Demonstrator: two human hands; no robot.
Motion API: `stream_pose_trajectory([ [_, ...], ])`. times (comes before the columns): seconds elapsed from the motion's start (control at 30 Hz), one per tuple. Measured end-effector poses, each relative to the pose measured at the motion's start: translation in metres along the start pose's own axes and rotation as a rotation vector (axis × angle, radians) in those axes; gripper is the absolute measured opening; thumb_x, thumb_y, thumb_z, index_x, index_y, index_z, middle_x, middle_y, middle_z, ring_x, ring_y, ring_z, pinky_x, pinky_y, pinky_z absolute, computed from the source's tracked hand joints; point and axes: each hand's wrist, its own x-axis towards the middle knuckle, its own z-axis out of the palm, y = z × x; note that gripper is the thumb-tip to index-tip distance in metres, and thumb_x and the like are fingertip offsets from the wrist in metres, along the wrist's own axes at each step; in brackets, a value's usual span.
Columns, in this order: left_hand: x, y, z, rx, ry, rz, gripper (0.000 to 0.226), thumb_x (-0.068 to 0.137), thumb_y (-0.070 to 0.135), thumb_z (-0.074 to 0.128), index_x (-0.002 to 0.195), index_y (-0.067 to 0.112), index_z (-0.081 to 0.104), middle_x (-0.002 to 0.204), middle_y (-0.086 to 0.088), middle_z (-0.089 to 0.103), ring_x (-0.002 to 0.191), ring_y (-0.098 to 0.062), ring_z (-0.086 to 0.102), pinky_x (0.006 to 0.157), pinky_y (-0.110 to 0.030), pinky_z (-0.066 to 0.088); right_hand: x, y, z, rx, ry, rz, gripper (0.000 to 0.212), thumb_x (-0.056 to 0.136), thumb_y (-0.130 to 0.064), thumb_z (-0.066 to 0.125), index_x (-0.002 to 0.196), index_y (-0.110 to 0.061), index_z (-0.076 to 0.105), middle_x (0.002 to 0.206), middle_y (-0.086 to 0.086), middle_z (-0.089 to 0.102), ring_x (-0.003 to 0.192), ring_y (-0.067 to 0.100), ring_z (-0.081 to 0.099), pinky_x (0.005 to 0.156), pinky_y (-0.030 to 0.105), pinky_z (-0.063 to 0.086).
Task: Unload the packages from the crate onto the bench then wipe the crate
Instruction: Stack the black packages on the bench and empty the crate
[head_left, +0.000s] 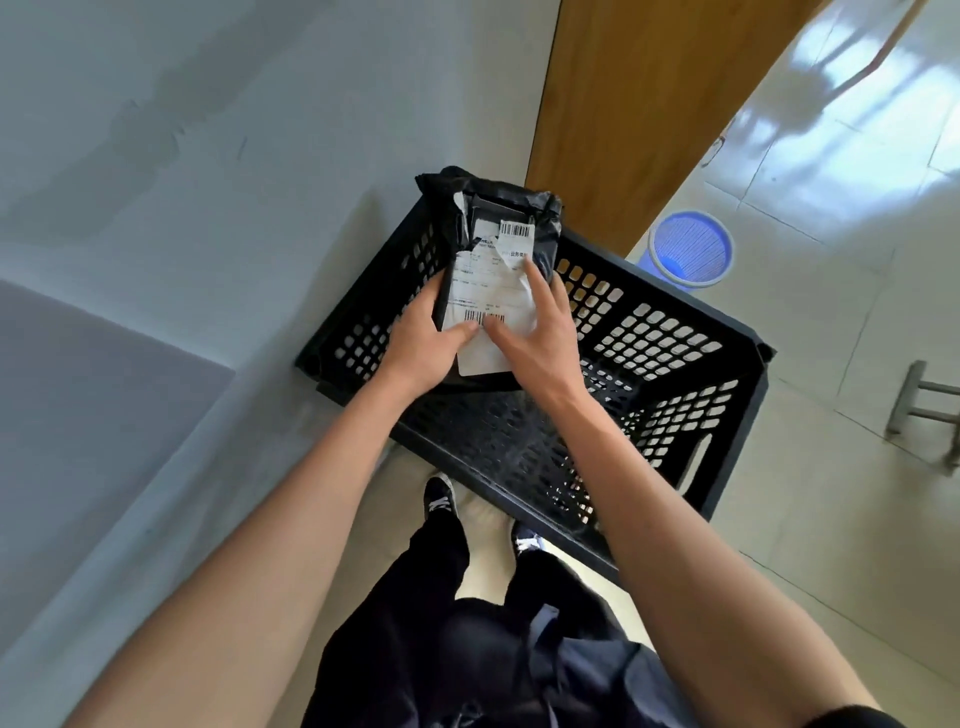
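Observation:
A black perforated plastic crate (675, 364) stands on the floor beside the white bench (182, 208). Above the crate's far left corner I hold a black plastic-wrapped package (498, 249) with torn white shipping labels. My left hand (426, 343) grips its left edge, thumb on the lower barcode. My right hand (540, 338) holds its right side, thumb on the label and index finger stretched up over it. The part of the crate's inside that shows holds nothing else.
A wooden door (649, 104) stands behind the crate. A blue and white bin (691, 249) sits on the tiled floor to the right, and a metal stool leg frame (924, 415) at the far right. My feet (441, 499) are beside the crate's near edge.

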Motion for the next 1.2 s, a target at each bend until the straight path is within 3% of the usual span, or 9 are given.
stream_pose_trajectory([
  [0.1,-0.017,0.015,0.007,0.053,0.1,0.023,0.057,0.089,0.021,0.076,0.141,0.03,0.055,0.114,0.024,0.063,0.103,0.021,0.055,0.082,0.001,0.041,-0.005,-0.001,-0.015,-0.024,-0.036,-0.072,0.082,0.089,-0.036,0.075,0.157,-0.038,0.029,0.169,-0.002,0.016,0.152,0.007,0.009,0.111,0.023,0.015],
  [0.23,-0.049,0.036,0.021,0.06,0.209,0.03,0.05,0.089,0.024,0.075,0.137,0.029,0.059,0.129,0.009,0.065,0.122,-0.006,0.058,0.102,-0.023,0.045,-0.018,-0.003,-0.04,-0.066,-0.119,-0.161,0.083,0.09,-0.038,0.073,0.157,-0.04,0.026,0.17,0.0,0.011,0.155,0.017,0.01,0.111,0.028,0.017],
  [0.37,-0.09,0.054,0.028,-0.013,0.292,0.004,0.041,0.09,0.026,0.068,0.13,0.034,0.064,0.109,0.034,0.067,0.108,0.017,0.057,0.089,-0.003,0.041,-0.036,-0.006,-0.052,-0.106,-0.218,-0.23,0.087,0.088,-0.046,0.073,0.157,-0.044,0.021,0.17,0.002,0.004,0.155,0.026,0.009,0.118,0.045,0.024],
  [0.5,-0.135,0.062,0.023,-0.173,0.375,-0.055,0.032,0.093,0.033,0.058,0.124,0.038,0.068,0.119,0.022,0.071,0.117,0.001,0.062,0.107,-0.03,0.047,-0.061,-0.021,-0.04,-0.2,-0.294,-0.312,0.098,0.081,-0.059,0.073,0.157,-0.044,0.013,0.169,0.005,0.002,0.15,0.035,0.018,0.113,0.055,0.036],
  [0.8,-0.269,0.016,-0.015,-0.308,0.729,-0.133,0.047,0.097,0.059,0.047,0.125,0.029,0.069,0.117,0.013,0.074,0.113,-0.007,0.068,0.102,-0.039,0.051,-0.169,-0.061,0.037,-0.392,-0.486,-0.584,0.125,0.064,-0.077,0.072,0.159,-0.036,0.001,0.168,0.002,-0.014,0.148,0.04,0.021,0.11,0.063,0.036],
  [0.9,-0.327,-0.006,-0.024,-0.341,0.846,-0.167,0.05,0.097,0.063,0.044,0.125,0.03,0.069,0.118,0.015,0.074,0.114,-0.004,0.067,0.1,-0.034,0.05,-0.219,-0.067,0.065,-0.464,-0.577,-0.686,0.124,0.068,-0.074,0.072,0.159,-0.033,-0.002,0.168,0.004,-0.017,0.148,0.042,0.02,0.11,0.063,0.035],
  [1.0,-0.395,-0.032,-0.03,-0.348,0.972,-0.227,0.047,0.097,0.062,0.044,0.123,0.031,0.07,0.118,0.014,0.073,0.116,-0.006,0.065,0.106,-0.041,0.048,-0.28,-0.071,0.091,-0.501,-0.66,-0.793,0.118,0.07,-0.069,0.069,0.159,-0.031,0.001,0.168,0.006,-0.013,0.144,0.043,0.024,0.106,0.063,0.037],
  [1.07,-0.444,-0.047,-0.032,-0.342,1.061,-0.277,0.049,0.095,0.065,0.045,0.119,0.032,0.071,0.115,0.015,0.074,0.113,-0.005,0.066,0.103,-0.039,0.05,-0.325,-0.071,0.106,-0.518,-0.708,-0.858,0.117,0.07,-0.068,0.068,0.159,-0.031,0.002,0.169,0.006,-0.01,0.142,0.041,0.028,0.104,0.061,0.038],
  [1.2,-0.553,-0.071,-0.025,-0.318,1.254,-0.361,0.033,0.09,0.067,0.046,0.098,0.044,0.07,0.099,0.028,0.072,0.096,0.007,0.066,0.079,-0.02,0.052,-0.42,-0.064,0.128,-0.51,-0.816,-1.0,0.113,0.069,-0.069,0.064,0.158,-0.03,0.007,0.168,0.006,-0.004,0.138,0.038,0.032,0.101,0.058,0.04],
])
